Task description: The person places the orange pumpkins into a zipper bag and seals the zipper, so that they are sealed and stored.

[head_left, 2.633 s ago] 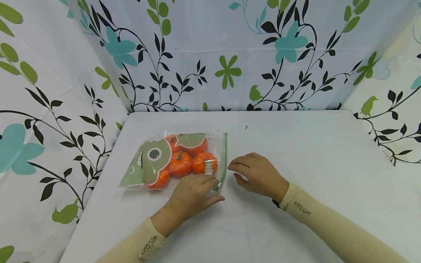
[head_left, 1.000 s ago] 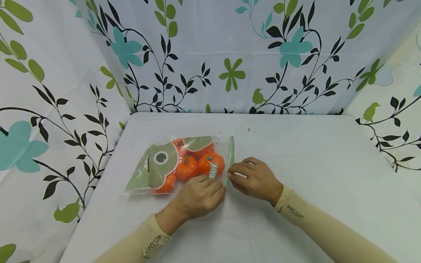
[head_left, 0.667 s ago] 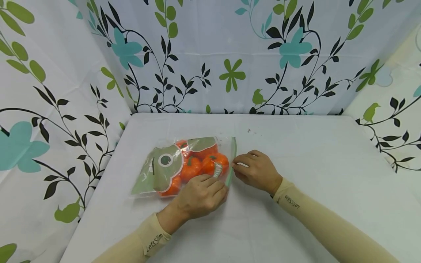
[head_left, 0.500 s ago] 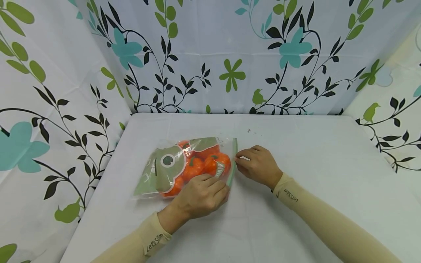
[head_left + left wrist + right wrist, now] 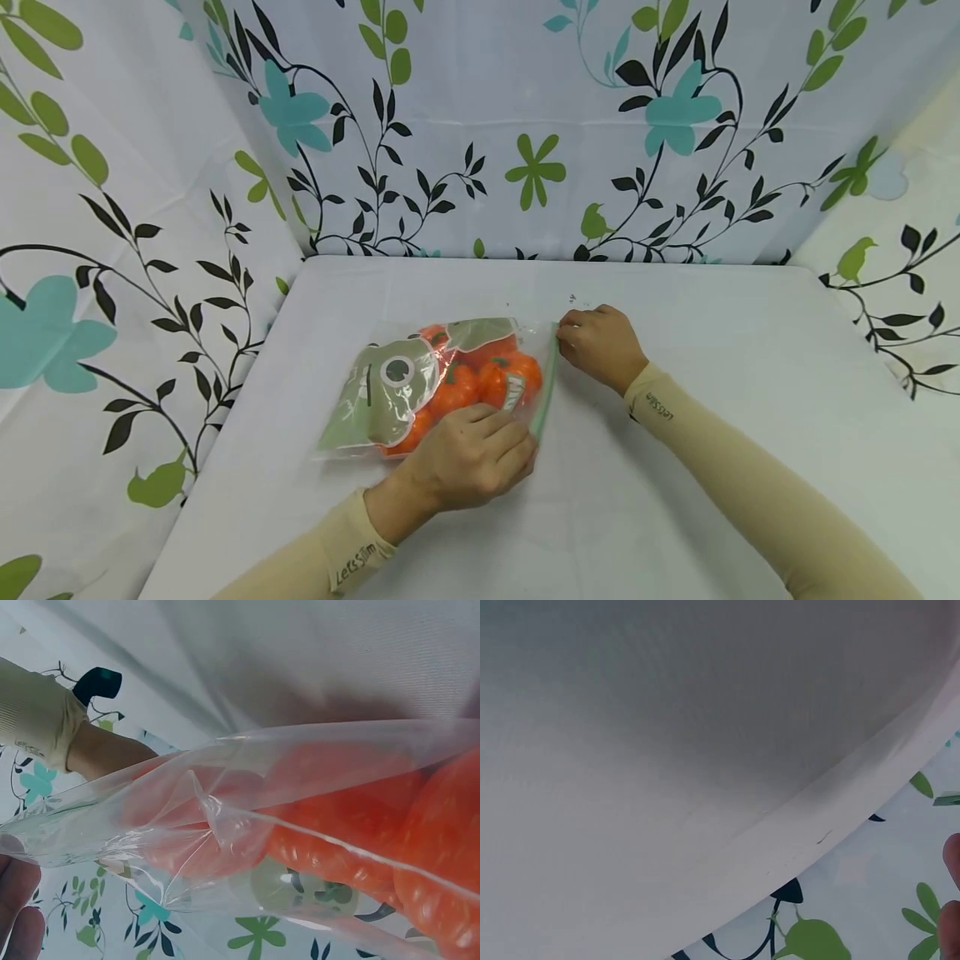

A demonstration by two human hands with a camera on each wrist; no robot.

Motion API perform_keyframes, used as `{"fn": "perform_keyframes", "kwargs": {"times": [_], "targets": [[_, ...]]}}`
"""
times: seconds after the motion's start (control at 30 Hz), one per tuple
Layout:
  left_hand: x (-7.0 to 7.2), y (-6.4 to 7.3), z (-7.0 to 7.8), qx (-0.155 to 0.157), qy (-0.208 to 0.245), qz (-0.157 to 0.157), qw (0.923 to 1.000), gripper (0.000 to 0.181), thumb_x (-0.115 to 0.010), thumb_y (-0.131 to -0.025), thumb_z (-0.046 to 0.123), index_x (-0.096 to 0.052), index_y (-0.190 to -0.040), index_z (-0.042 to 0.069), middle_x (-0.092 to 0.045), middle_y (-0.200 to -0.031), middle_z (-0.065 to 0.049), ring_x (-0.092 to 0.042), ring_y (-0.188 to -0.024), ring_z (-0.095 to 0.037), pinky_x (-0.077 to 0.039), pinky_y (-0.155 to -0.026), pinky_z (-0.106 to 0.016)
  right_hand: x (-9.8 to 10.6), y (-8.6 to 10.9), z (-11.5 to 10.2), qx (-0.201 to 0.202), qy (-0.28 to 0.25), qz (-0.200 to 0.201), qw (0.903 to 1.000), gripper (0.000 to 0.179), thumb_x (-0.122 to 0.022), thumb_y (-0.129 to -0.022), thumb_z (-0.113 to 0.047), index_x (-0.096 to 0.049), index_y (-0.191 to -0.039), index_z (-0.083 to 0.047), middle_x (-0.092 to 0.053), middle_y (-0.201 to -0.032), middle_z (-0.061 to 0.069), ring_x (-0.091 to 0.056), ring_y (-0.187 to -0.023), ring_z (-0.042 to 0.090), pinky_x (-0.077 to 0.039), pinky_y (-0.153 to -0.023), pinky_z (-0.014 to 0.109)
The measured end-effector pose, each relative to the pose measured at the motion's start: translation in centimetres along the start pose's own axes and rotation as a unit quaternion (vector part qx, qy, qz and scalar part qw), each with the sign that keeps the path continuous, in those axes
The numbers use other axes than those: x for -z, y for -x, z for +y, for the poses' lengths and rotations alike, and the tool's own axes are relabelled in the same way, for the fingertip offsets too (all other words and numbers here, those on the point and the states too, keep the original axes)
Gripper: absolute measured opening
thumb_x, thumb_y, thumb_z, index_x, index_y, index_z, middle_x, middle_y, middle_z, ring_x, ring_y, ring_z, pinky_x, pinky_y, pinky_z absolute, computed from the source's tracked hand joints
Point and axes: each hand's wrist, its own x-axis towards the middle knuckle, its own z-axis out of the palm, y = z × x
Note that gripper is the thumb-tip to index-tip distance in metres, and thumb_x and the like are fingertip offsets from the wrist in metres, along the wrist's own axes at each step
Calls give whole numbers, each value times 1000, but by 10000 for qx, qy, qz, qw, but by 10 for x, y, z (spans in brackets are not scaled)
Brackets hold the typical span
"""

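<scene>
A clear zip bag (image 5: pixel 352 417) with green cartoon printing lies on the table, filled with several orange bell peppers (image 5: pixel 455 389). Its green zip strip (image 5: pixel 549 379) runs along the right edge. My left hand (image 5: pixel 480 458) pinches the near corner of that edge with curled fingers. At the far end of the strip, my right hand (image 5: pixel 600 342) pinches the edge between thumb and fingers. In the left wrist view the clear plastic (image 5: pixel 202 825) stretches away from the left fingertips (image 5: pixel 22 900), with peppers (image 5: pixel 337 817) behind it. The right wrist view catches only fingertips (image 5: pixel 952 862) and a sliver of strip.
The white table (image 5: pixel 712 333) spreads around the bag and both arms. A patterned curtain (image 5: pixel 465 125) with leaves, flowers and birds hangs behind it and along both sides. Small dark specks (image 5: pixel 572 298) lie on the tabletop beyond the right hand.
The right hand has closed on the zip edge and slid along it to the far end. The left hand's fingers have curled onto the near corner. The bag has shifted slightly right.
</scene>
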Motion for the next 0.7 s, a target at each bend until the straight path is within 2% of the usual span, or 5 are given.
{"fn": "perform_keyframes", "kwargs": {"times": [0.1,0.27,0.47,0.57,0.7], "targets": [[1,-2,2,-79,13,57,10000,21,-56,-92,14,-75,-84,11,-71,-79,5,-70,-73,-10,-57,-73,-24,0,2,6,-203,95,-109,9997,8,-81,-78,-9,-79,-86,-10,-74,-87,3,-72,-74,21,-53,-64,36],[3,-3,6,-157,59,-41,9999,22,-55,-93,15,-74,-84,11,-69,-77,5,-68,-73,-10,-57,-74,-24,-2,7,10,-396,117,-230,9989,7,-79,-79,-8,-79,-85,-11,-74,-85,2,-72,-74,20,-53,-63,36],[-1,-4,10,34,192,-169,9997,21,-55,-94,15,-74,-85,12,-70,-79,6,-69,-74,-9,-57,-74,-24,-5,2,11,-517,171,-360,9979,5,-75,-81,-7,-78,-85,-9,-73,-85,3,-71,-71,20,-53,-62,36],[-6,-6,17,124,228,-448,9987,20,-56,-95,16,-73,-85,14,-70,-80,8,-68,-75,-8,-55,-73,-23,-8,1,10,-570,190,-422,9973,5,-73,-84,-7,-78,-86,-8,-72,-83,4,-69,-67,20,-53,-60,36],[-12,-9,27,145,343,-1065,9936,14,-62,-94,19,-71,-84,18,-69,-80,9,-68,-76,-7,-54,-71,-24,-11,4,8,-622,205,-574,9962,7,-73,-85,-6,-78,-89,-8,-72,-85,6,-69,-67,21,-53,-61,37]]}}
